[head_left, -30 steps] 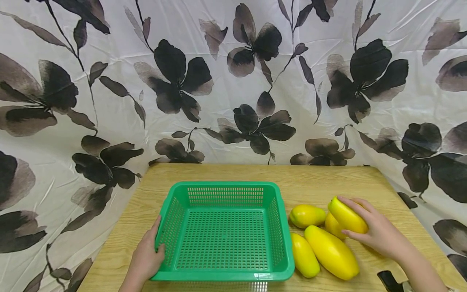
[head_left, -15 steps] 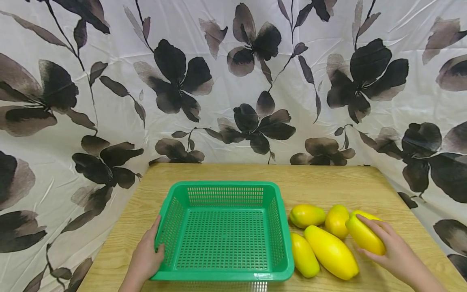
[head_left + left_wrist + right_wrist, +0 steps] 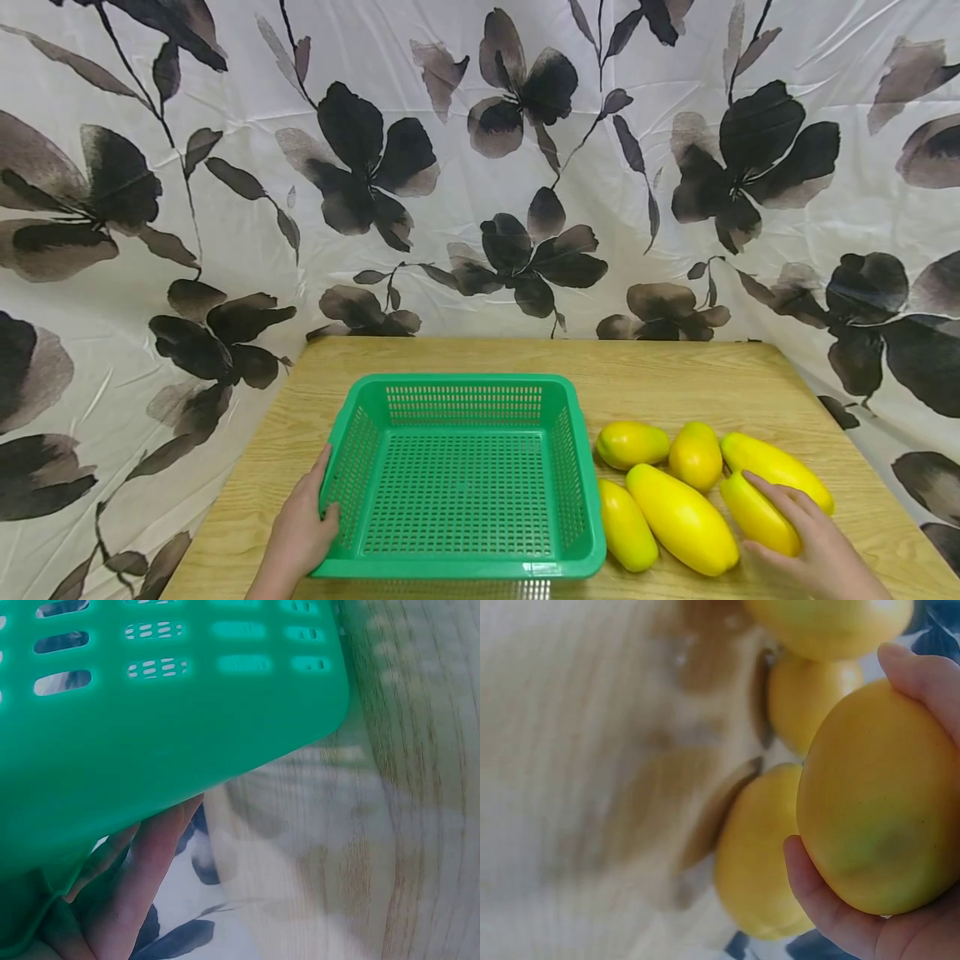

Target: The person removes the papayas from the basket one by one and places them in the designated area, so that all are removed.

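A green perforated plastic basket (image 3: 450,568) sits on the table with nothing inside it. My left hand (image 3: 302,527) grips its left rim, thumb on the inner side and fingers outside. In the left wrist view, fingers (image 3: 146,874) curl against the basket's green wall (image 3: 172,757). My right hand (image 3: 810,546) holds a yellow papaya (image 3: 761,515) with a greenish end, low at the right side of the table. Close up in the right wrist view, thumb and fingers wrap around this papaya (image 3: 881,795). Just behind it lies a long yellow papaya (image 3: 780,471).
Between basket and right hand lie more papayas: a large one (image 3: 682,518), a greenish-tipped one (image 3: 626,525) against the basket's right side, and two smaller ones behind, left (image 3: 632,444) and right (image 3: 695,456). A floral cloth (image 3: 465,183) hangs beyond the wooden table (image 3: 675,375).
My right hand has carried its papaya to the right and nearer the front, uncovering the papayas behind. My left hand and the basket have stayed put.
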`<state>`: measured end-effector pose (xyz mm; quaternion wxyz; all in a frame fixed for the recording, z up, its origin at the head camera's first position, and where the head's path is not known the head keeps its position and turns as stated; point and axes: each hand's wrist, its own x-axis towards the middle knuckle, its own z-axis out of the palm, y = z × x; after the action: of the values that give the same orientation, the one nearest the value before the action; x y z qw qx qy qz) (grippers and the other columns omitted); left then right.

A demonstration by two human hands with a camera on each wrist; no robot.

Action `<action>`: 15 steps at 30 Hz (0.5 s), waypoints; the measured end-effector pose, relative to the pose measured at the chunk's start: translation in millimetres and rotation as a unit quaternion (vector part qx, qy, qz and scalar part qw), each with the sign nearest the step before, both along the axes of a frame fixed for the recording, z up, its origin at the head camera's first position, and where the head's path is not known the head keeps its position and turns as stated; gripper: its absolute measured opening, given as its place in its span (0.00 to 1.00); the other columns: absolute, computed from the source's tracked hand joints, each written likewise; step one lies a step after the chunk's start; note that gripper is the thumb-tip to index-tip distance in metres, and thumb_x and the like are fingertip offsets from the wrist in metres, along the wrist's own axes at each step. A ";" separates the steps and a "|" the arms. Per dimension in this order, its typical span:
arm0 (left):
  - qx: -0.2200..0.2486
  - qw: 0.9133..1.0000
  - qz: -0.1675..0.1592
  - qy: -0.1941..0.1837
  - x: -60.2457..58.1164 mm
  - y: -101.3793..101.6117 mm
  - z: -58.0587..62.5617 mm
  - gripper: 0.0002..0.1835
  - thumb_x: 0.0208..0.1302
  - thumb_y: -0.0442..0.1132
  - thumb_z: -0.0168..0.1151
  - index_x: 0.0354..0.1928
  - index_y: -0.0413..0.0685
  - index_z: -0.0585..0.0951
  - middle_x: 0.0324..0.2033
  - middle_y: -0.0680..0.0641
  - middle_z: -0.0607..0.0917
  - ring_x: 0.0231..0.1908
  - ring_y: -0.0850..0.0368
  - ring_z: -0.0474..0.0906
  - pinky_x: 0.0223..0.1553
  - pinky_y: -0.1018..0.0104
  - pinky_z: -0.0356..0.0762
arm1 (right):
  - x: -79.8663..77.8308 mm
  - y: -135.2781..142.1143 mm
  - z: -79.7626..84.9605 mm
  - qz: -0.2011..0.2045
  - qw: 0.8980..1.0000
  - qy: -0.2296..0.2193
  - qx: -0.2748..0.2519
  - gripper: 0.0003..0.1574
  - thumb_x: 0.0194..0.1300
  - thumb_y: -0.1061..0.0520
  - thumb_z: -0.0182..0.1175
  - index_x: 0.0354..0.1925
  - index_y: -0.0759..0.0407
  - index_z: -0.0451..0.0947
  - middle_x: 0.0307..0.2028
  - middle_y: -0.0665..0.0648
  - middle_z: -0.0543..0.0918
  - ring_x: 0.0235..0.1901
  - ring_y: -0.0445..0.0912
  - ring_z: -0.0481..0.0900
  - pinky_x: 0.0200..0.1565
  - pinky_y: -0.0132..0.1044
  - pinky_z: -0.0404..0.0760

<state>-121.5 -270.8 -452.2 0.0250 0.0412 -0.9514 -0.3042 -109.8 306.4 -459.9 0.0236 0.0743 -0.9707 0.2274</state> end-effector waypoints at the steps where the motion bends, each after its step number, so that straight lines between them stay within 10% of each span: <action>1: 0.001 1.000 0.000 -0.001 0.0 0.0 -0.2 0.42 0.55 0.27 0.52 0.71 0.41 0.44 0.60 0.24 0.59 0.57 0.26 0.59 0.49 0.36 0.63 | 0.3 0.6 -2.1 -0.004 1.000 -0.013 0.002 0.53 0.46 0.42 0.69 0.65 0.60 0.59 0.50 0.70 0.69 0.46 0.65 0.70 0.37 0.64 0.70; 15: 0.002 1.000 -0.001 -0.001 -0.6 0.0 -0.9 0.43 0.55 0.27 0.52 0.71 0.42 0.44 0.60 0.24 0.59 0.56 0.26 0.60 0.46 0.35 0.65 | 3.9 4.4 -33.9 -0.021 0.998 -0.062 0.004 0.56 0.43 0.36 0.68 0.64 0.59 0.60 0.51 0.68 0.70 0.47 0.63 0.70 0.37 0.59 0.72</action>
<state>-122.1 -270.8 -453.1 0.0239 0.0405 -0.9509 -0.3059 -105.9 310.9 -493.8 -0.0321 0.0400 -0.9725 0.2271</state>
